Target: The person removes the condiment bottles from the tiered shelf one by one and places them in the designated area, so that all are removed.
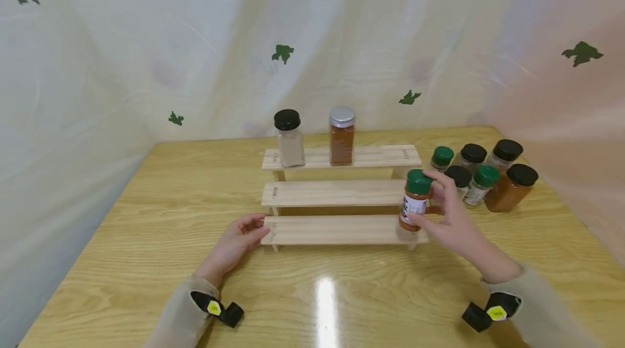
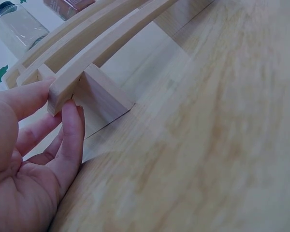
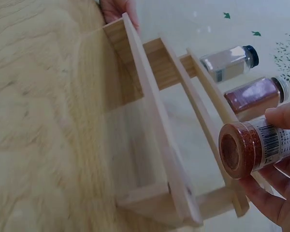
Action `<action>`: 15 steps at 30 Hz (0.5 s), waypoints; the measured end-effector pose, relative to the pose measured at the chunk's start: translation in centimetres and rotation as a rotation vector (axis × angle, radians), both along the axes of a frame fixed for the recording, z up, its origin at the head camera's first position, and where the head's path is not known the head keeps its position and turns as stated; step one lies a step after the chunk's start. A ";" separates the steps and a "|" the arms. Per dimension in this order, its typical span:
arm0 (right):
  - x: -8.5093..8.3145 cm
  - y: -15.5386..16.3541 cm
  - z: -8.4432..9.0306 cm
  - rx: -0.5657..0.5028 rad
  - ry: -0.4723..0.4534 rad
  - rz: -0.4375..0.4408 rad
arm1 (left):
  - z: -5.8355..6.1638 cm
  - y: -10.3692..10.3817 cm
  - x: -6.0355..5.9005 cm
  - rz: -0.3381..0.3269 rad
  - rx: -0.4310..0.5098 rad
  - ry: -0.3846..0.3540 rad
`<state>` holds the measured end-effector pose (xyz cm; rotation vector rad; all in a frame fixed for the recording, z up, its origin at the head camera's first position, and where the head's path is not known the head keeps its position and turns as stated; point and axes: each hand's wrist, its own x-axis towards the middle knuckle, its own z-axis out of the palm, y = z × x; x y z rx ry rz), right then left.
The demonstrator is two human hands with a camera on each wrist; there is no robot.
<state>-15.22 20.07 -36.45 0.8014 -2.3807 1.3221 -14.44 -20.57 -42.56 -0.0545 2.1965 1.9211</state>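
A three-step wooden spice rack (image 1: 337, 230) stands on the table. My left hand (image 1: 240, 240) pinches the left end of its lowest shelf, thumb on top and fingers beneath, as the left wrist view shows. In my right hand (image 1: 451, 217) is a green-capped spice jar (image 1: 414, 204) with red-brown contents and a white label. The jar is upright over the right end of the lowest shelf; its base shows fully in the right wrist view, raised off the wood. On the top shelf stand a black-capped jar (image 1: 291, 144) of pale powder and a silver-capped jar (image 1: 342, 140) of reddish-brown spice.
Right of the rack, several spice jars cluster on the table (image 1: 146, 261), among them a green-capped jar (image 1: 480, 186) and a large black-capped brown jar (image 1: 510, 190). A pale curtain (image 1: 205, 55) with green leaf shapes hangs behind the table.
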 end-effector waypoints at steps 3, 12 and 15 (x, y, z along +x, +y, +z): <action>0.5 1.0 -0.2 0.033 0.013 -0.014 | 0.0 0.0 0.0 -0.001 -0.003 -0.002; 1.4 3.7 -0.7 0.021 0.021 -0.082 | 0.0 0.1 0.0 0.016 0.001 -0.011; 1.6 4.4 -0.7 0.013 0.020 -0.108 | 0.0 0.1 0.0 0.021 0.004 -0.014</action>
